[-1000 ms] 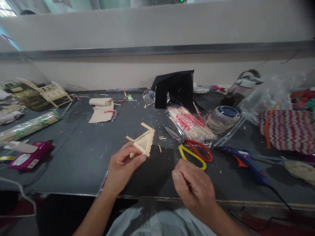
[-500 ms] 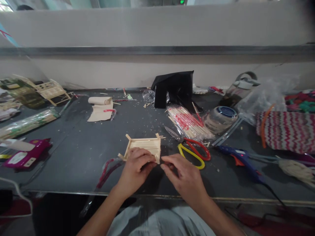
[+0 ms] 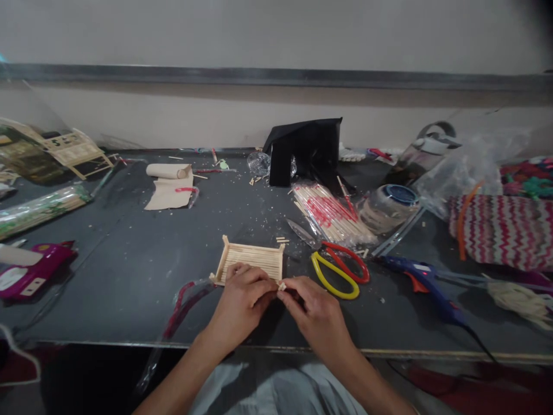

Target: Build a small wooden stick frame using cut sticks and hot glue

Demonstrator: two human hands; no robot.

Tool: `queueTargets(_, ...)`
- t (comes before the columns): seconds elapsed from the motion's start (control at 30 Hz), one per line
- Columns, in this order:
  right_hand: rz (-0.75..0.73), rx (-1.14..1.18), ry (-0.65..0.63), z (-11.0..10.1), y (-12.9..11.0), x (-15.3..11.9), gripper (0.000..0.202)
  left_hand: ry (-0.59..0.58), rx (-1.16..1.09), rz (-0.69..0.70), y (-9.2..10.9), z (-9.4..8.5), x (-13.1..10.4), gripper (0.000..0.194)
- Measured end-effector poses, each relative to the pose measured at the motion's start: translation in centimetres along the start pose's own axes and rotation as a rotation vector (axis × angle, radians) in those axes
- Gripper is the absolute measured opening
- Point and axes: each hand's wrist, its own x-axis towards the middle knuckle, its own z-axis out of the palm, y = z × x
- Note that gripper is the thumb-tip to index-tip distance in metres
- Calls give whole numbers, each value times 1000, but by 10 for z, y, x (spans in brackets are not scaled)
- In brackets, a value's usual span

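Note:
A small tray-like frame of pale wooden sticks (image 3: 254, 253), with short posts at its corners, lies on the dark table in front of me. My left hand (image 3: 242, 300) is closed over its near edge, thumb and fingers gripping the near right part. My right hand (image 3: 315, 305) pinches at the near right corner post (image 3: 281, 286), its fingertips meeting those of the left hand. A few short cut sticks (image 3: 282, 240) lie just beyond the frame's right side. Scissors with red and yellow handles (image 3: 334, 276) rest to the right of my right hand.
A bag of wooden sticks (image 3: 330, 213) and a blue-lidded jar (image 3: 391, 207) stand behind the scissors. At right is a blue glue gun (image 3: 425, 282); at left, a magenta one (image 3: 38, 271). A sandpaper roll (image 3: 170, 187) and a stick-built model (image 3: 78, 151) lie farther back.
My right fingertips have moved slightly left onto the corner post, where they now touch it. The view has tilted down a little. The left hand keeps its grip on the frame.

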Motion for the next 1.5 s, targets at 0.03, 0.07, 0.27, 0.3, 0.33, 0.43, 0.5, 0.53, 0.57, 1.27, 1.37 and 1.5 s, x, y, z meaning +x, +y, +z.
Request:
queueTargets(0.03, -6, 3, 1, 0, 0, 0, 8, 0, -2, 3, 0, 0, 0, 13)
queueTargets(0.07, -11, 7, -2, 1, 1, 0, 8, -3, -5, 4, -1, 1, 0, 13)
queueTargets(0.27, -26, 20, -38, 1, 2, -1, 7, -6, -38, 17, 0, 0, 0, 15)
queueTargets(0.3, -31, 16, -42, 1, 2, -1, 8, -6, -40, 16, 0, -1, 0, 15)
queueTargets(0.33, -37, 11, -43, 1, 2, -1, 8, -8, -39, 14, 0, -1, 0, 15)
queueTargets(0.43, -60, -11, -43, 0, 2, 0, 11, -11, -27, 10, 0, -1, 1, 14)
queueTargets(0.5, -66, -26, -42, 0, 2, 1, 11, -11, -21, 9, 0, -1, 2, 14)
queueTargets(0.53, -65, -31, -44, 0, 2, 1, 11, -11, -21, 9, 0, -1, 2, 14)
queueTargets(0.57, -64, -35, -47, 0, 2, 1, 11, -10, -21, 9, 0, 0, 2, 14)
queueTargets(1.27, -182, -124, -146, -37, 12, 24, 26, 148, 108, 82, 10, -26, -52, 25)
queueTargets(1.37, -317, -239, -281, -43, 7, 43, 31, 192, 88, 169, 14, -31, -66, 30)
queueTargets(1.5, -430, -476, -551, -39, -14, 66, 45, 388, 209, 187, 10, -44, -81, 39)
